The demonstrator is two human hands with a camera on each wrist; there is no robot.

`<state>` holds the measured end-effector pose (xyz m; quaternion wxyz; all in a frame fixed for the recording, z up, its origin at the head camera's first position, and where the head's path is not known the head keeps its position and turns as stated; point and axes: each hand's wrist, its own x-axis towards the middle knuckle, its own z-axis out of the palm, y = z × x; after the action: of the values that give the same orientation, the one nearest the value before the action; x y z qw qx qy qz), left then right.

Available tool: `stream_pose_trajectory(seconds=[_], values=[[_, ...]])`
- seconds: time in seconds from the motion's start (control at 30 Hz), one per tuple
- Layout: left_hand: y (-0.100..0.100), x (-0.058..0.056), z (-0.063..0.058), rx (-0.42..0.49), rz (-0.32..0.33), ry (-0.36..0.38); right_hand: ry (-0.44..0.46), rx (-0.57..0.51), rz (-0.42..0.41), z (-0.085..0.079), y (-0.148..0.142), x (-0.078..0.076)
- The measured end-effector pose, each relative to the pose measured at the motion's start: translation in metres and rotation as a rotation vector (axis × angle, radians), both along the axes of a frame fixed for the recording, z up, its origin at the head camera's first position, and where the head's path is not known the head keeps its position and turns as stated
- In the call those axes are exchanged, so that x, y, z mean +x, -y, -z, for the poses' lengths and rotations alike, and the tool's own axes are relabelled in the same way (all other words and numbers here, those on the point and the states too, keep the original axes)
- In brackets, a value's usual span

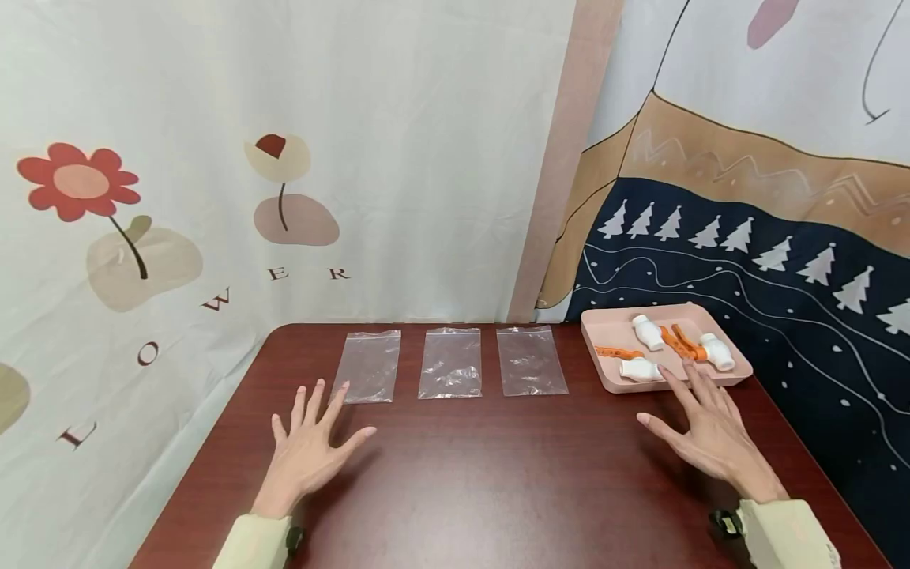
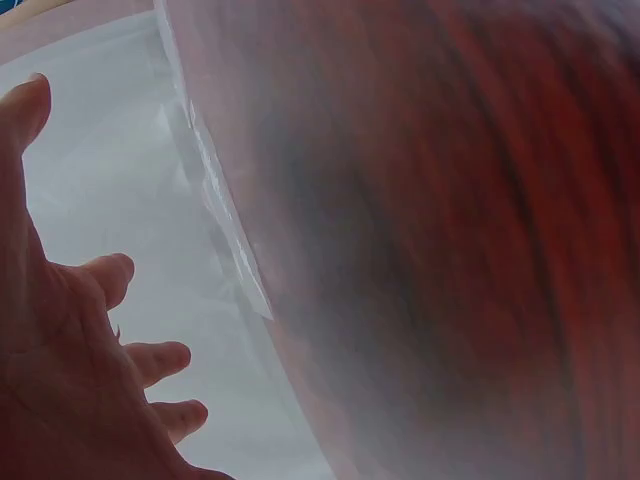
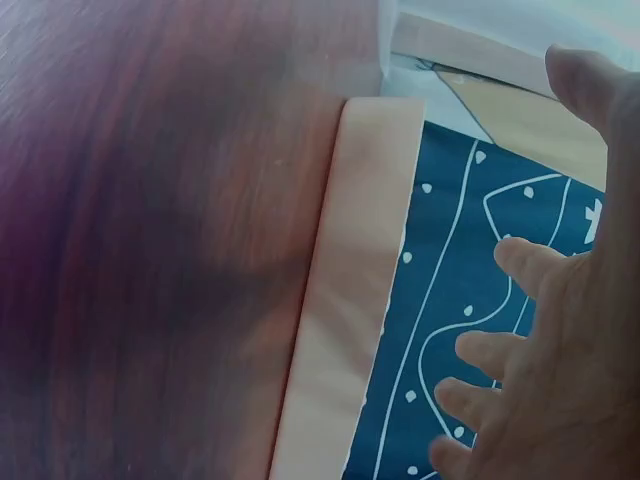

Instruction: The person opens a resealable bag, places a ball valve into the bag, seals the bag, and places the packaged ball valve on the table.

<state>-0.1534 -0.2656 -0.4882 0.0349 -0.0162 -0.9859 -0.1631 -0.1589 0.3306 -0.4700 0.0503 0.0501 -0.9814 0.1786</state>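
Note:
My left hand [image 1: 304, 454] is held over the left side of the table with its fingers spread and nothing in it. Its fingertips overlap the lower corner of the left clear zip bag [image 1: 370, 367] in the head view. Two more clear bags, a middle one [image 1: 450, 365] and a right one [image 1: 531, 362], lie flat in the same row. Fingers apart, my right hand [image 1: 711, 442] hovers by the front of a pink tray [image 1: 604, 325], holding nothing. Inside the tray are three white rounded pieces [image 1: 648, 333] with orange strips [image 1: 617, 352].
The dark red wooden table [image 1: 483, 474] ends at a pale printed curtain [image 1: 426, 158] behind. A navy cloth with white trees [image 1: 775, 254] hangs along the right side, close to the tray.

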Motion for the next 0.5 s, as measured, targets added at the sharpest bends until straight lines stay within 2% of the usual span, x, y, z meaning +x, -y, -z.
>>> stream_pose_trajectory(seconds=[0.3,0.5], values=[[-0.002,-0.011,-0.004,0.064,0.014,0.009,0.064,-0.051,-0.022,-0.011,0.011,-0.011],[-0.002,-0.026,-0.006,0.139,0.036,0.004,0.009,-0.092,-0.069,-0.013,0.02,-0.021]])
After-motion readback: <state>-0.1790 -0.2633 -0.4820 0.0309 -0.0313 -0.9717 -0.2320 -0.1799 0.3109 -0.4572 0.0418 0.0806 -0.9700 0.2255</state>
